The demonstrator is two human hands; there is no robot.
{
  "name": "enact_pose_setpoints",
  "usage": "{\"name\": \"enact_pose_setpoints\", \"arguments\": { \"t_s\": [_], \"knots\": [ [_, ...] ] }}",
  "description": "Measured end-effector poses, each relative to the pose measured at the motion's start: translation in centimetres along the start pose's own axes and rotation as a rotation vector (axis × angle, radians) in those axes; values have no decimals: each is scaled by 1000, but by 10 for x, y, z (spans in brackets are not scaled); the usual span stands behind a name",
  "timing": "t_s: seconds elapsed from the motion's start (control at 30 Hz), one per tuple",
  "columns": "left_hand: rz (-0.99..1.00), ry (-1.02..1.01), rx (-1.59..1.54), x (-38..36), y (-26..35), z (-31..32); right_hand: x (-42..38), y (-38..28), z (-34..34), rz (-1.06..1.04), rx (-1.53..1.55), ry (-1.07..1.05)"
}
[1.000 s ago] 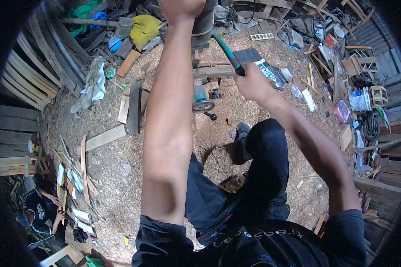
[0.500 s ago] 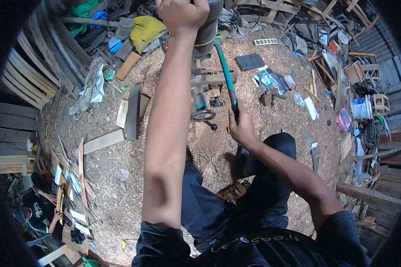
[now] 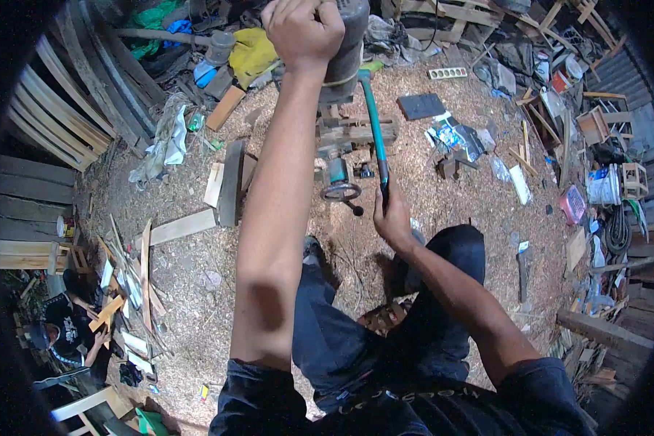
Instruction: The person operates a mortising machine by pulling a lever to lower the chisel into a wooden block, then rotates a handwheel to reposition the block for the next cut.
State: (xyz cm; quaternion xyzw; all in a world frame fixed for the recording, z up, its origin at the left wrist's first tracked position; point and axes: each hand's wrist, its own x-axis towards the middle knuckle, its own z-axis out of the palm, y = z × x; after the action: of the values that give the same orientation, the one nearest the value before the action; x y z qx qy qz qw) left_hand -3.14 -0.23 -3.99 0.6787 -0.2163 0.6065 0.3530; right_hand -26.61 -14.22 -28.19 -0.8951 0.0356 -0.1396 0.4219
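Note:
My left hand (image 3: 305, 33) is raised at the top of the view, fingers curled into a fist beside a dark grey cylinder (image 3: 344, 54). Whatever that fist holds is hidden. Below and to the right, my right hand (image 3: 394, 218) wraps around the black grip of a hammer (image 3: 375, 120) with a long teal handle. Its handle points away from me, and its top end lies beside the cylinder's lower rim, partly hidden. Beneath the cylinder is a wooden block base (image 3: 356, 132) with a metal handwheel (image 3: 340, 192) on the near side.
Wood shavings cover the ground (image 3: 196, 305). Planks (image 3: 230, 185) lie left of my arm, and a dark slab (image 3: 420, 106) lies right of the hammer. A power strip (image 3: 447, 73) is farther back. At lower left, another person (image 3: 69, 327) handles wood pieces.
The whole view has shifted slightly, with the surroundings now farther right and lower. My right hand still grips the hammer. The other person's wood piece has changed its angle.

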Motion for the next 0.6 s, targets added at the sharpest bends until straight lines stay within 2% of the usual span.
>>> {"name": "enact_pose_setpoints", "arguments": {
  "t_s": [0.17,0.27,0.37,0.6],
  "knots": [
    [25,21,49,0,2,1,-10,13,10,-19,37,14],
    [-45,-130,51,-7,-4,-4,-11,19,17,-61,38,23],
    [88,21,33,-10,-16,6,-12,30,28,-77,28,38],
    [16,-5,-1,-21,-27,11,-15,66,60,13,-85,-27]
  ]
}}
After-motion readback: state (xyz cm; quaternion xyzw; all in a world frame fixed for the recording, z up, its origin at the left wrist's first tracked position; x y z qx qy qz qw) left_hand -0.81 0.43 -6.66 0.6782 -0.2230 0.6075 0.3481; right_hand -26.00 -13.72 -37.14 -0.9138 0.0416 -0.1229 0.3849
